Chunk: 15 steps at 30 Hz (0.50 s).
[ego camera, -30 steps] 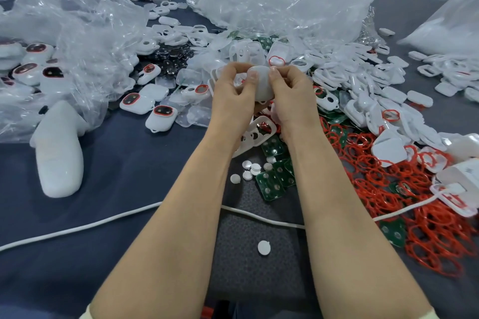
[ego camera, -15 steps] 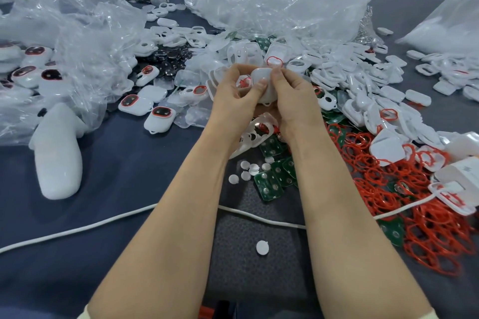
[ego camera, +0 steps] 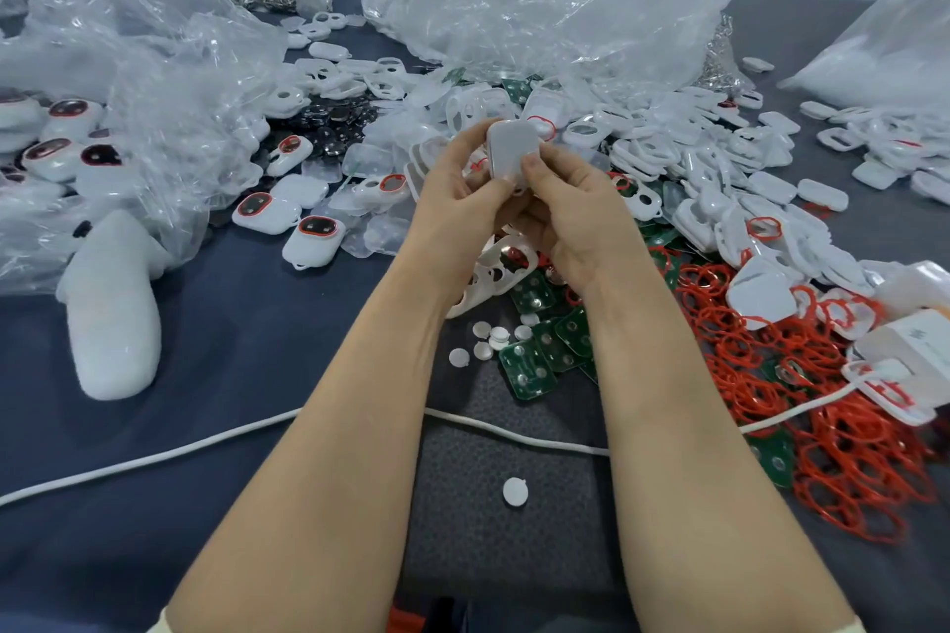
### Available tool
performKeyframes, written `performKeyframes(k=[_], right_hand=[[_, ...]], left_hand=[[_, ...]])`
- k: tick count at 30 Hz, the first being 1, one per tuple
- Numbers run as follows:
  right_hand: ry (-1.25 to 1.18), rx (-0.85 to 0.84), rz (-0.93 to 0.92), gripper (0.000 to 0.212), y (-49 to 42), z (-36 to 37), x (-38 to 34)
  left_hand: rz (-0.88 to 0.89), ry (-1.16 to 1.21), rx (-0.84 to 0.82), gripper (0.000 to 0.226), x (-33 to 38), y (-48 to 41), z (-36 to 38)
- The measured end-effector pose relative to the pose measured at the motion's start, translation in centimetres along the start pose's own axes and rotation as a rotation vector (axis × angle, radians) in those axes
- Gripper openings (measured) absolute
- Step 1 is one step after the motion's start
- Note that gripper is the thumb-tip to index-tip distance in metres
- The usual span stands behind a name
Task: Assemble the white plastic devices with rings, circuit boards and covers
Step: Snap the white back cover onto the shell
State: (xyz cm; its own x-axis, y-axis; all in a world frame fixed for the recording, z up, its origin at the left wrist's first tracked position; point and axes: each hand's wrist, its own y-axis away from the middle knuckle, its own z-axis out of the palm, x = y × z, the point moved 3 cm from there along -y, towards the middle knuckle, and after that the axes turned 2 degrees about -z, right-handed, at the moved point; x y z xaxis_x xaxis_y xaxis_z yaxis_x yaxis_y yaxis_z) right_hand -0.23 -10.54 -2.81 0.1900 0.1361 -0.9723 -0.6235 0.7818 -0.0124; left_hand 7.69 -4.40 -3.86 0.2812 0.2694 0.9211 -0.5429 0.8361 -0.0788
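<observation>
Both hands up over the bench: left hand [ego camera: 452, 201] and right hand [ego camera: 576, 216] pinch the white device [ego camera: 510, 150]. Best squeeze evenly round the edges so the cover seats flush.

The white device [ego camera: 511, 149] is smooth plastic with a soft, half-matt sheen. The surface [ego camera: 247, 350] wears a matt dark-blue cloth, and a rougher, pebbled grey mat [ego camera: 504, 555] lies near. The clear plastic bags [ego camera: 540, 5] at the far side are thin, crinkled and glossy. On the right the red rings [ego camera: 848, 452] look rubbery and matt. The green circuit boards [ego camera: 527, 370] are glossy, with bright metal pads.
</observation>
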Motion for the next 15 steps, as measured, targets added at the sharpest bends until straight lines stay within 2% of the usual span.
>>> performKeyframes(k=[3, 5, 10, 12, 15], right_hand=[[-0.022, 0.035, -0.018, 0.019, 0.08, 0.49, 0.02], [-0.008, 0.018, -0.015, 0.017, 0.01, 0.54, 0.18], [-0.033, -0.005, 0.047, 0.028, -0.25, 0.43, 0.46], [-0.029, 0.017, 0.046, 0.029, -0.34, 0.32, 0.39], [0.032, 0.075, -0.01, 0.019, -0.49, -0.09, 0.19]], left_hand=[[0.003, 0.033, 0.029, 0.034, 0.24, -0.01, -0.09], [0.011, 0.035, 0.064, 0.025, 0.23, 0.03, -0.09], [0.011, 0.005, 0.155, 0.019, 0.31, -0.2, -0.65], [0.009, -0.036, 0.125, 0.016, 0.24, -0.18, -0.6], [-0.01, -0.052, 0.029, 0.016, -0.02, -0.09, -0.18]])
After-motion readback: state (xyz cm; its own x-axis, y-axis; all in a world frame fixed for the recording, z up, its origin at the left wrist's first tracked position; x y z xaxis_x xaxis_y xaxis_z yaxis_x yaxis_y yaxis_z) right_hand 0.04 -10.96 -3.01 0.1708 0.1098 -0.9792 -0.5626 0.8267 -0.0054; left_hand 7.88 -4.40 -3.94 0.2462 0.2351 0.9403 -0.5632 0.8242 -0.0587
